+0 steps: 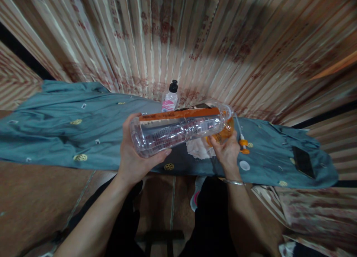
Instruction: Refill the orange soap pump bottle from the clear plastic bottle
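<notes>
My left hand (136, 149) grips the base end of a large clear plastic bottle (178, 127) with an orange and dark label. The bottle lies nearly level in the air, its mouth end tipped toward the right. My right hand (228, 151) is wrapped round a smaller orange bottle (228, 128), partly hidden behind the clear one. The mouth of the clear bottle is over the orange bottle; whether they touch, I cannot tell. Beside my right hand lies an orange pump top (244, 147) with a pale tube. A round white cap (244, 165) is close by.
A long board with a teal patterned cloth (106, 134) runs across. On it are a small clear bottle with a black cap (170, 97), a white tissue (199, 149) and a dark phone (303, 162). A pleated curtain (167, 37) hangs behind.
</notes>
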Demonstrator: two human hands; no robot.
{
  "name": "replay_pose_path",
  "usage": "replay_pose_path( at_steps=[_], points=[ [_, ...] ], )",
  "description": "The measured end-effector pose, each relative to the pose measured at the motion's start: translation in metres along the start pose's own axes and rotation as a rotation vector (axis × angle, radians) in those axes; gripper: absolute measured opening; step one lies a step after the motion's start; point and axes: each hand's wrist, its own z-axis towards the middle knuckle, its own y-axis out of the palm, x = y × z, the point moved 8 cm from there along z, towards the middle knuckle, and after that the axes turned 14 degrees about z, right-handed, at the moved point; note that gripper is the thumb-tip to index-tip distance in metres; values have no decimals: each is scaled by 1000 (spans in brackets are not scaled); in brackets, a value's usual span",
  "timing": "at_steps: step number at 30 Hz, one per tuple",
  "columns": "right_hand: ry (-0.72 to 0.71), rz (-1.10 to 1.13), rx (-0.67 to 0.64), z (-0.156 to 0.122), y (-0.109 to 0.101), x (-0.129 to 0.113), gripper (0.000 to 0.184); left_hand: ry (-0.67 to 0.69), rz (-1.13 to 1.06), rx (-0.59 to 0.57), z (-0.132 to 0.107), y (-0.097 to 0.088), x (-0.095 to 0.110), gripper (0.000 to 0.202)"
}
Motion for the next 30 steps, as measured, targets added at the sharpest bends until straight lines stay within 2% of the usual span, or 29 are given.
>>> replay_pose_path(
  at_steps=[6,21,30],
  points=[
    [22,-29,-14,0,0,1,81,-29,50,-33,1,0,1,88],
    [9,-52,-11,0,1,2,82,78,-13,37,-1,0,-2,92],
    [24,-3,-18,1,-1,0,82,76,-7,40,-2,1,-4,93]
  ],
)
